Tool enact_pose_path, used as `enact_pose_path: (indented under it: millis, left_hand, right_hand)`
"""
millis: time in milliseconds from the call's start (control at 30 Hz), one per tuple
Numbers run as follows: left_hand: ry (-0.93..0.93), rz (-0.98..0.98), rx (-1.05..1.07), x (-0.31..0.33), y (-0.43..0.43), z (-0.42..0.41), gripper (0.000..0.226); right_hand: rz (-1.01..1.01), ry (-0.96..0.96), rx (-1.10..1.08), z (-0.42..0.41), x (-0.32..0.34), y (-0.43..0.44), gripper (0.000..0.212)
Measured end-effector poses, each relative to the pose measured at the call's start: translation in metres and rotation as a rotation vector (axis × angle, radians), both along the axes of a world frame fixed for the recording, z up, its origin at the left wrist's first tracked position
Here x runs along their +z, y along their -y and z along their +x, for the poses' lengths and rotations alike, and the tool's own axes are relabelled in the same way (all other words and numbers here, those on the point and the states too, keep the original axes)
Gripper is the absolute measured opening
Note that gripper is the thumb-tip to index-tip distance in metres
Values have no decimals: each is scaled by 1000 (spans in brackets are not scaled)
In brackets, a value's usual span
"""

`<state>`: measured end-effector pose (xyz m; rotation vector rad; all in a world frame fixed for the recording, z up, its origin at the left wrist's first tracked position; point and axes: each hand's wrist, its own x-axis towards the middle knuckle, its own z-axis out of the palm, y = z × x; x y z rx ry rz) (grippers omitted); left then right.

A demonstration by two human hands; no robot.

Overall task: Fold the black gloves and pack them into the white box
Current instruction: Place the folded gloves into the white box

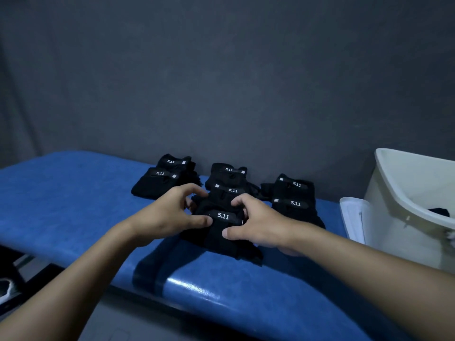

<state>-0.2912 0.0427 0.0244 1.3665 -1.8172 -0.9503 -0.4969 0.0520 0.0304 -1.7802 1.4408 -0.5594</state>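
Over blue bench (pixel 73 193), left hand (pixel 170 212) and right hand (pixel 258 222) pinch a glove (pixel 216 238); white box (pixel 403 190) holds black fabric (pixel 439 212).

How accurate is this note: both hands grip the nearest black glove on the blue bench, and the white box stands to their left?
One detail is wrong. The head view shows the white box to the right of the hands, not the left. The rest holds: the left hand and right hand both grip the nearest black glove on the blue bench.
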Motion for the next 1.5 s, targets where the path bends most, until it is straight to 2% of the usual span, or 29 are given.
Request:
enact_pose_path:
  millis: [100,200,300,467,567,633,733,900,1100,1200,1367,1500]
  left_hand:
    - [-183,-8,-43,10,-6,-1,39]
    - [-326,-36,4,28,-10,-6,45]
    - [-408,-91,5,51,-13,-19,49]
    - [-440,-212,-99,105,-20,-48,40]
    - [-392,-261,-213,140,-22,-70,44]
    - [-342,-286,-299,159,-22,-90,51]
    - [-313,-318,-387,178,-21,-124,55]
    - [-337,-352,-431,189,-15,-189,51]
    - [-449,-234,-492,172,-12,-263,51]
    - [-497,-148,-510,163,-13,-293,48]
    - [-477,-57,-557,150,-10,-327,48]
    - [-425,-15,-601,140,-5,-339,49]
  right_hand:
    - [-40,33,-9,-1,6,-2,58]
    - [-78,111,18,-8,22,-8,39]
    - [-105,159,21,-18,45,-14,35]
    - [-172,285,65,-49,89,-22,53]
    - [-151,432,64,-77,118,-26,80]
    - [-168,466,64,-97,136,-33,81]
    - [-243,433,36,-129,154,-46,66]
    - [-371,460,-90,-183,167,-69,56]
    - [-481,466,-271,-245,162,-89,46]
    - [-463,426,-315,-271,155,-96,48]
    - [-373,357,-359,-306,153,-100,69]
    - [-314,224,-317,-325,155,-97,63]
